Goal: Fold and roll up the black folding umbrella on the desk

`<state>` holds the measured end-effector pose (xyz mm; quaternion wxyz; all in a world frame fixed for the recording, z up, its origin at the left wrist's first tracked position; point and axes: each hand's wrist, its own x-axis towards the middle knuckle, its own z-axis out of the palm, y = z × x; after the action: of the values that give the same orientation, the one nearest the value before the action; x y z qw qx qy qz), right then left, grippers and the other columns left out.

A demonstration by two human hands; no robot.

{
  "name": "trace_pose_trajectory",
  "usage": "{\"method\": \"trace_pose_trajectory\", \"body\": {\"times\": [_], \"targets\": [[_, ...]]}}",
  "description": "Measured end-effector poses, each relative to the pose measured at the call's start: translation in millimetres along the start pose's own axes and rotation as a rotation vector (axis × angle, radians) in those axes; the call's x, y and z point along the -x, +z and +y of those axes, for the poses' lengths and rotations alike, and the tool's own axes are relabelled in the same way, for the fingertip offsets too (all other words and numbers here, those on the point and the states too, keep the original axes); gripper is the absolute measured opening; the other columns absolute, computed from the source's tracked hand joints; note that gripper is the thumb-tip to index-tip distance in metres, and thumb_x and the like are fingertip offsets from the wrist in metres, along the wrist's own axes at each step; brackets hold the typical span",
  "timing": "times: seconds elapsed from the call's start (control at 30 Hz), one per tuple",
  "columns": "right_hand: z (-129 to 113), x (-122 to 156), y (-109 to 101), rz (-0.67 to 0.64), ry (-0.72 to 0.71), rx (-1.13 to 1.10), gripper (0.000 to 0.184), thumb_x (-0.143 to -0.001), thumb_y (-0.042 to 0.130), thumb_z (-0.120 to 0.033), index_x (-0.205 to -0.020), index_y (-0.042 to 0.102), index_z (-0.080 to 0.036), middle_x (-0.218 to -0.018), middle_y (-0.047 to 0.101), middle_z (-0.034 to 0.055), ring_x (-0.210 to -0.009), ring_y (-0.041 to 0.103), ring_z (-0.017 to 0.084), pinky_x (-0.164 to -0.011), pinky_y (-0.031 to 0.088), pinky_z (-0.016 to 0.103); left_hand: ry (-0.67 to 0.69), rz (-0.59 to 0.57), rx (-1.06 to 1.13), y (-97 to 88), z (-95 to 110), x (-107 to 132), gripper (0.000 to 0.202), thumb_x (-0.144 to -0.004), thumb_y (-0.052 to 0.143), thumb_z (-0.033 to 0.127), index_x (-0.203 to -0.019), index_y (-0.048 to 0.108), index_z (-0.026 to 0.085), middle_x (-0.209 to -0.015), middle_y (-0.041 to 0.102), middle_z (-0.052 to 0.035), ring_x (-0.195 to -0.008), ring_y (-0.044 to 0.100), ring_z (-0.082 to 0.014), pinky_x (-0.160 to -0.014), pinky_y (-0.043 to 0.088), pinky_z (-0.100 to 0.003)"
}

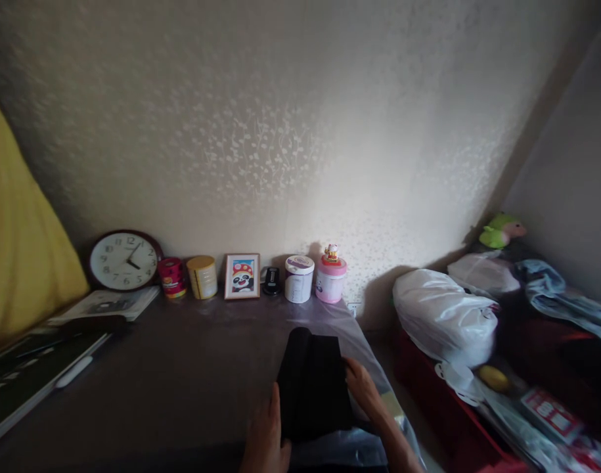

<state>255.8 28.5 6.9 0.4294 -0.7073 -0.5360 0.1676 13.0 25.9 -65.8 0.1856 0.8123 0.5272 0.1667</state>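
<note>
Between my hands is a matte black, cloth-like folded piece (316, 384), roughly rectangular, with a thick rounded fold along its left side. Its exact kind is hard to make out in the dim light. My left hand (268, 430) grips the lower left edge, thumb and fingers partly hidden. On the opposite side, my right hand (363, 387) holds the right edge with its fingers curled behind. The piece is at the near right part of the table (182, 374), which has a clear plastic cover.
Along the wall stand a round clock (123, 261), a pink can (172, 277), a yellow-lidded jar (202, 276), a panda picture frame (242, 276), a white tub (299, 280) and a pink tub (330, 281) bearing a figurine. Books (39, 374) lie left; white bags (443, 315) right.
</note>
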Motion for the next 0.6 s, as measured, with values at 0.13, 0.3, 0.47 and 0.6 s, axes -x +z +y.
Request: {"method": "trace_pose_trajectory", "body": {"times": [0.13, 0.3, 0.47, 0.6], "targets": [[-15.7, -3.3, -6.9, 0.048, -0.022, 0.036, 0.041, -0.077, 0.036, -0.042, -0.086, 0.068, -0.017, -0.088, 0.069, 0.0102, -0.082, 0.063, 0.024, -0.071, 0.049, 0.032, -0.011, 0.009, -0.024, -7.8, 10.3, 2.8, 0.089, -0.062, 0.042, 0.006, -0.141, 0.001, 0.004, -0.143, 0.031, -0.0195, -0.13, 0.031, -0.0269, -0.105, 0.028, -0.041], [-33.4, 0.6, -2.8, 0.015, -0.021, 0.128, 0.035, -0.082, 0.037, -0.042, -0.072, 0.064, -0.022, -0.07, 0.067, 0.0062, -0.069, 0.063, 0.021, -0.064, 0.043, 0.029, 0.026, 0.078, -0.057, -11.7, 17.0, 4.7, 0.091, -0.061, 0.039, 0.003, -0.14, -0.006, 0.006, -0.145, 0.023, -0.0221, -0.134, 0.023, -0.0279, -0.105, 0.029, -0.046], [-37.7, -1.7, 2.1, -0.062, -0.037, 0.046, 0.023, -0.076, 0.051, -0.04, -0.071, 0.064, -0.022, -0.066, 0.065, 0.0024, -0.065, 0.06, 0.02, -0.058, 0.042, 0.027, 0.075, 0.113, -0.051, -2.4, 8.3, 4.4, 0.095, -0.061, 0.039, 0.004, -0.139, -0.015, 0.008, -0.145, 0.021, -0.0226, -0.133, 0.024, -0.0288, -0.103, 0.032, -0.048], [-50.6, -9.1, 12.3, -0.124, -0.045, -0.097, 0.023, -0.075, 0.052, -0.039, -0.075, 0.064, -0.019, -0.064, 0.063, 0.0005, -0.063, 0.056, 0.018, -0.055, 0.042, 0.026, 0.094, 0.119, -0.04, -1.1, 7.4, 4.7, 0.093, -0.061, 0.039, 0.004, -0.14, -0.009, 0.007, -0.146, 0.02, -0.022, -0.134, 0.02, -0.0273, -0.104, 0.03, -0.046]]}}
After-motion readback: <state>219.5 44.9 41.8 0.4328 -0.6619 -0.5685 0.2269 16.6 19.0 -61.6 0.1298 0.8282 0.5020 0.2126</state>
